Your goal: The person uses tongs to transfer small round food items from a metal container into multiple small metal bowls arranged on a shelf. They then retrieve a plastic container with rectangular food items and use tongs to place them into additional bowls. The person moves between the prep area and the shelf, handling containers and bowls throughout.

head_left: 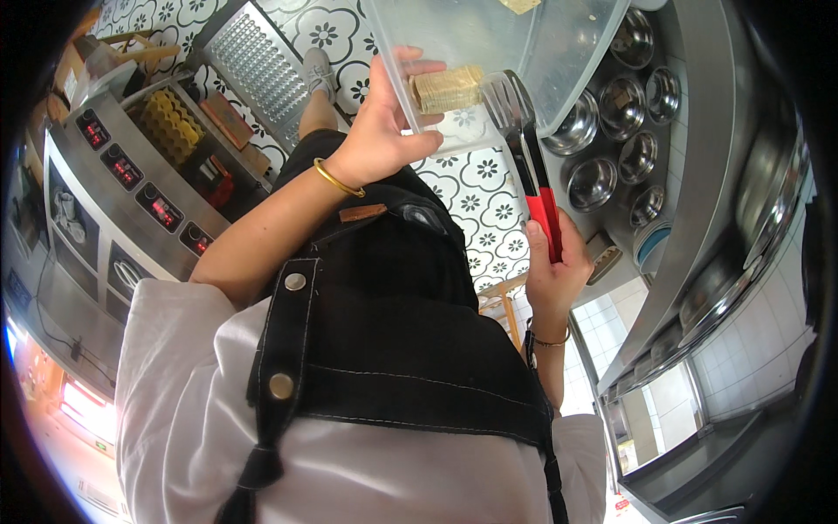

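My left hand (pixel 386 124) holds a clear plastic container (pixel 452 26) at its near left corner, with the fingers partly seen through the plastic and the thumb outside. Inside it lies a stack of thin, pale yellow sheets (pixel 452 90), on its side near my left fingers. Another pale yellow piece (pixel 520 5) shows at the top edge of the picture. Tongs (pixel 529 141) with red grips, black arms and slotted metal heads are in my right hand (pixel 556 268). Their heads reach the right end of the stack; whether they touch it I cannot tell.
Several steel bowls (pixel 592 183) stand on a counter at right, below a steel ledge (pixel 704 131). At left is a steel appliance (pixel 141 177) with red digital displays. A perforated metal step (pixel 262 65) lies beside my shoe (pixel 319 71) on the patterned floor (pixel 488 169).
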Tool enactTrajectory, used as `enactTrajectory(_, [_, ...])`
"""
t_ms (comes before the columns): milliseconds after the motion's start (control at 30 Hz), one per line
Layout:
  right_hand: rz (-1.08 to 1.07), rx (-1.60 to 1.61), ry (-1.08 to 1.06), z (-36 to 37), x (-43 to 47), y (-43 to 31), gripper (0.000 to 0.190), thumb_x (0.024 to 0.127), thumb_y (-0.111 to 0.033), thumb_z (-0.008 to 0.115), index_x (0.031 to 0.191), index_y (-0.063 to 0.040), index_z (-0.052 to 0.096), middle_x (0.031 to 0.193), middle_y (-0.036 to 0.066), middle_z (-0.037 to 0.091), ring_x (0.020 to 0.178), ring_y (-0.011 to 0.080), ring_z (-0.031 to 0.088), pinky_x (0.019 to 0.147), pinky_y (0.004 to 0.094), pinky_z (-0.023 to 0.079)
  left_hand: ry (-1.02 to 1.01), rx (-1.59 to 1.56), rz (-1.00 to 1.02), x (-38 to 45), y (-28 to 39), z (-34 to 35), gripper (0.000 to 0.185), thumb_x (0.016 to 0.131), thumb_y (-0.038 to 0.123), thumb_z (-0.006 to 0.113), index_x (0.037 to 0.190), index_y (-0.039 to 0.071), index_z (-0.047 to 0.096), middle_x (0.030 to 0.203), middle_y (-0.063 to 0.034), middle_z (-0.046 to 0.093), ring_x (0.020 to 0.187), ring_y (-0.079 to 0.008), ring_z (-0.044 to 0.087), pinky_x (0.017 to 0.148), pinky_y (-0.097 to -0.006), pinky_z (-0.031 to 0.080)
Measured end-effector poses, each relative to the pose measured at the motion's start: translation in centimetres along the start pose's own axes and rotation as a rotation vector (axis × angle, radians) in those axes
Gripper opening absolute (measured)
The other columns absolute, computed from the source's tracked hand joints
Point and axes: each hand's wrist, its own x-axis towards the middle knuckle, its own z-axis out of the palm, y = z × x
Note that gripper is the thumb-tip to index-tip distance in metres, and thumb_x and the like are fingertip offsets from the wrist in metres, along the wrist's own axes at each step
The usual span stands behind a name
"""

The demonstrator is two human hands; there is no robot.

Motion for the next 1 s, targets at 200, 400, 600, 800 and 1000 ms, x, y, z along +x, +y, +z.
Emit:
enactTrajectory(200, [-0.052, -0.022, -0.005, 0.03, 0.24, 0.37, 0.026, 0.085, -0.012, 0.071, 0.106, 0.002, 0.067, 0.080, 0.010, 0.069, 0.065, 0.0157, 0.065, 0.057, 0.0266, 0.050, 0.006, -0.015, 0.011, -0.16, -0.04, -0.01, 0.087, 0.072, -0.012, 0.062, 0.144, 0.011, 0.018, 0.141, -0.0136, 0.040, 0.128, -0.0257, 0.046, 0.104, -0.0422, 0.045])
enactTrajectory(400, [-0.110, -0.111, 0.003, 0.02, 0.46, 0.16, 0.027, 0.084, -0.012, 0.071, 0.107, 0.001, 0.067, 0.078, 0.008, 0.068, 0.064, 0.0128, 0.063, 0.052, 0.0237, 0.048, -0.008, 0.081, 0.042, 0.07, -0.12, -0.26, 0.086, 0.070, -0.008, 0.066, 0.137, 0.011, 0.016, 0.138, -0.0169, 0.039, 0.122, -0.0286, 0.052, 0.092, -0.0391, 0.053])
enactTrajectory(600, [-0.024, -0.050, 0.025, -0.12, 0.02, 0.46, 0.030, 0.083, -0.011, 0.072, 0.109, 0.002, 0.066, 0.078, 0.008, 0.067, 0.064, 0.0109, 0.062, 0.052, 0.0230, 0.048, -0.004, 0.040, 0.044, -0.11, 0.01, -0.23, 0.088, 0.071, -0.011, 0.062, 0.144, 0.010, 0.018, 0.141, -0.0139, 0.040, 0.129, -0.0258, 0.044, 0.105, -0.0425, 0.044])
enactTrajectory(800, [-0.099, -0.076, 0.025, 0.04, 0.22, 0.34, 0.028, 0.083, -0.010, 0.072, 0.108, 0.003, 0.066, 0.082, 0.010, 0.069, 0.065, 0.0134, 0.063, 0.055, 0.0242, 0.049, -0.016, 0.088, 0.057, 0.16, 0.12, -0.21, 0.087, 0.069, -0.009, 0.066, 0.138, 0.011, 0.017, 0.138, -0.0164, 0.039, 0.123, -0.0274, 0.051, 0.093, -0.0385, 0.053])
enactTrajectory(1000, [-0.040, -0.038, 0.004, 0.10, -0.02, 0.47, 0.026, 0.084, -0.011, 0.072, 0.105, 0.002, 0.067, 0.083, 0.012, 0.069, 0.067, 0.0159, 0.065, 0.058, 0.0256, 0.049, -0.018, 0.083, 0.059, 0.07, 0.15, -0.19, 0.086, 0.069, -0.009, 0.065, 0.138, 0.011, 0.017, 0.138, -0.0164, 0.039, 0.124, -0.0273, 0.050, 0.093, -0.0388, 0.053])
